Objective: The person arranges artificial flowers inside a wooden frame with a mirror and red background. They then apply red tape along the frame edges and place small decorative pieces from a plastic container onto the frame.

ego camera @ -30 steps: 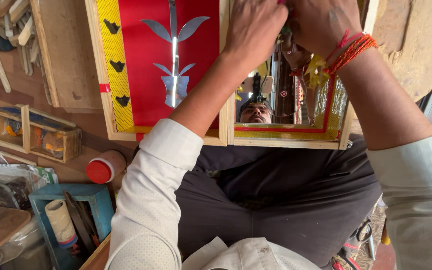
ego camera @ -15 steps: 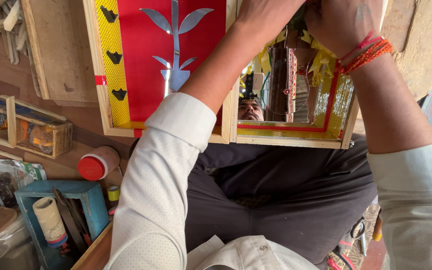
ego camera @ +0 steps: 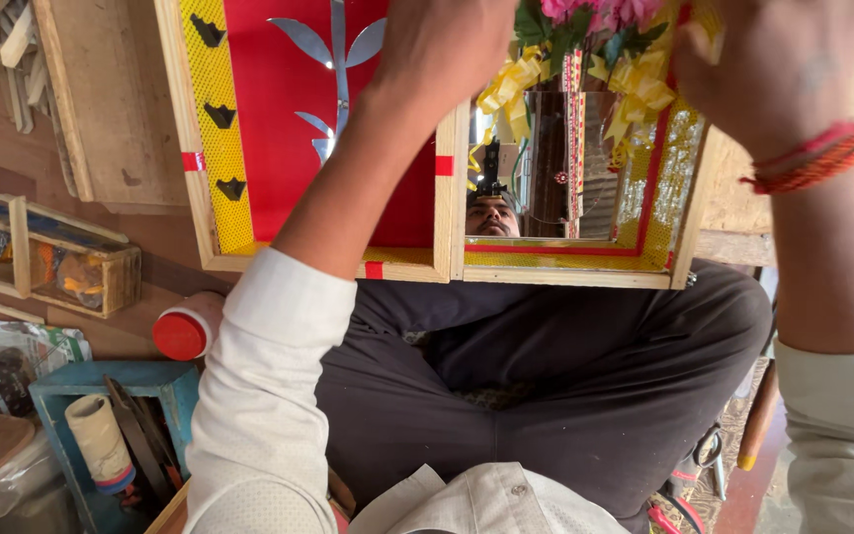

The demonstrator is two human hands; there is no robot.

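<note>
Nearest the camera, white shirt sleeves and dark trousers (ego camera: 546,376) of the seated person are filling the lower frame. At lower left a blue wooden box (ego camera: 51,391) is sitting on the floor, holding a tape roll (ego camera: 96,445) and dark tools; a red-capped container (ego camera: 182,331) is lying just beside it. Further out, a wooden-framed decorated panel (ego camera: 447,148) is standing upright above the lap: red left half with a silver leaf cutout and yellow border, mirrored right half with yellow trim. Left hand (ego camera: 442,49) is reaching up over the panel's centre divider, fingers out of view, so grip cannot be told. Right hand (ego camera: 778,74), red thread bracelet at wrist, is curling loosely at the panel's upper right edge; what it holds cannot be told. Pink flowers (ego camera: 595,15) with yellow ribbon are showing at the top between both hands.
</note>
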